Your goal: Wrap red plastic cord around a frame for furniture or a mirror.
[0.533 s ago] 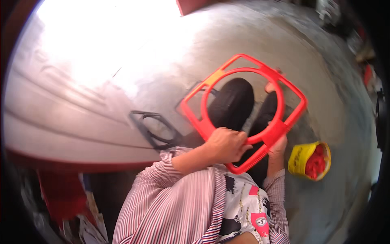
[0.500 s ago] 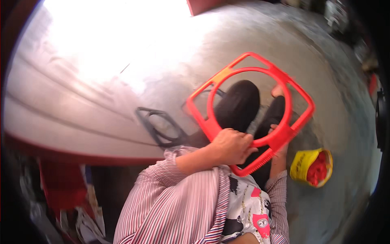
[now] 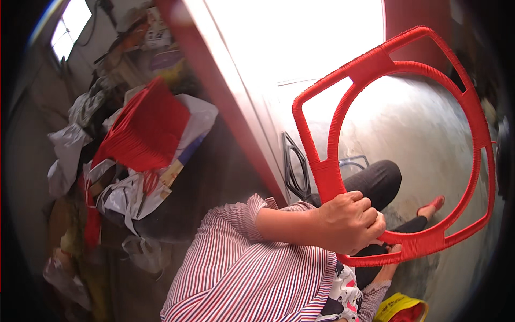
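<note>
A red frame (image 3: 424, 248), a rounded square with a large ring inside it, is wrapped closely in red cord and tilts up before me. My left hand (image 3: 351, 222) is closed around its near left side, where the ring meets the outer bar. Lower down, my right hand (image 3: 395, 250) is by the near bar, mostly hidden behind it, so its fingers cannot be made out. A short red end sticks out at the frame's far right side.
To my left, a stack of red wrapped pieces (image 3: 147, 129) lies on white plastic bags (image 3: 134, 198). Dark bare frames (image 3: 295, 169) lean beside a pale panel with a red edge (image 3: 241, 112). A yellow bag (image 3: 394, 308) with red material stands near my right arm.
The view has swung left, bringing the red stack and bags in. The red frame has come up closer and turned, still in my left hand.
</note>
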Demonstrator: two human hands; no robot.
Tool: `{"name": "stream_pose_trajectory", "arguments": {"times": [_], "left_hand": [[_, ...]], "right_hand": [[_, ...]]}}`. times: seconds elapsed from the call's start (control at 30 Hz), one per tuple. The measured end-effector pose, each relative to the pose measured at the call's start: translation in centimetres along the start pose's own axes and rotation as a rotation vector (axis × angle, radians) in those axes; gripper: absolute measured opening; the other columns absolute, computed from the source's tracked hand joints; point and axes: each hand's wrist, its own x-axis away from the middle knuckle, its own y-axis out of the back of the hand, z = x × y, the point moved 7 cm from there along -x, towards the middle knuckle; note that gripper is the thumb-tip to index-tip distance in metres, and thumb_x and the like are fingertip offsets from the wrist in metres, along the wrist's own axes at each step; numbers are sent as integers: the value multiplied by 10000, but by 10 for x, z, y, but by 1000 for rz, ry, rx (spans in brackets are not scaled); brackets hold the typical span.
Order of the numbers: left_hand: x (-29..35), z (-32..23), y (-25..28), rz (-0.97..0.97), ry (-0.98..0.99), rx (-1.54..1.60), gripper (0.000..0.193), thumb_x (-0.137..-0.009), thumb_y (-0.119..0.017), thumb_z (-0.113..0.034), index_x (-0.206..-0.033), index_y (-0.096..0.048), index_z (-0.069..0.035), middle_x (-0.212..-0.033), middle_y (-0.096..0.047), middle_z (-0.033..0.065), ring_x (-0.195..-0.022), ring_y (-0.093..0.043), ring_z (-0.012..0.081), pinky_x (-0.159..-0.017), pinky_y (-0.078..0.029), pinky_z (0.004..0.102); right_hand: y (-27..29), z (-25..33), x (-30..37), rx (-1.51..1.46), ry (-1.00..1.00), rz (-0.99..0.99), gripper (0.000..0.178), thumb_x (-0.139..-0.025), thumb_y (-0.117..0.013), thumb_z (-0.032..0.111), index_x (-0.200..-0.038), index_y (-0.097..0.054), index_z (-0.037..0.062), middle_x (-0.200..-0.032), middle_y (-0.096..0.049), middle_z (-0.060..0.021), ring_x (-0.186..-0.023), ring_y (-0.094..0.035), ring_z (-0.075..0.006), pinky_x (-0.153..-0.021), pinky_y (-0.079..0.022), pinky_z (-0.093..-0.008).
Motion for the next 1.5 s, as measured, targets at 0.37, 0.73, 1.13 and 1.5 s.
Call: {"name": "stream_pose_trajectory", "arguments": {"times": [0.37, 0.73, 1.13, 1.5], "left_hand": [[4, -14, 93, -44, 33, -337, 96, -809, -683, -97, -826, -637, -14, -549, -399, -49, -470, -445, 74, -450, -342, 248], [40, -8, 187, -40, 230, -688, 381, -853, -730, -354, -913, -660, 16, -542, -423, -23, -441, -416, 101, -435, -280, 272], [137, 26, 285, -271, 723, -965, 247, -868, -709, -227, -901, -623, 2, -621, -563, 130, -523, -577, 306, -494, -438, 390], [223, 232, 467, 92, 1232, -1091, 560, -884, -576, -534, -939, -730, 1, -886, -672, 280, -897, -663, 425, -813, -515, 488]], "right_hand": [[4, 20, 2, -165, -263, -166, 203, -956, -608, 294, -952, -631, 93, -705, -577, 11, -555, -499, -84, -472, -385, -215], [20, 21, 7, -116, -351, -232, 228, -950, -606, 319, -939, -646, 95, -699, -572, 18, -562, -484, -84, -486, -375, -217], [35, 4, 2, -135, -328, -238, 198, -951, -607, 306, -951, -656, 113, -719, -598, 27, -588, -516, -73, -502, -399, -213], [37, 8, 5, -137, -308, -296, 186, -966, -563, 270, -994, -662, 115, -743, -592, 28, -611, -498, -68, -526, -390, -201]]}}
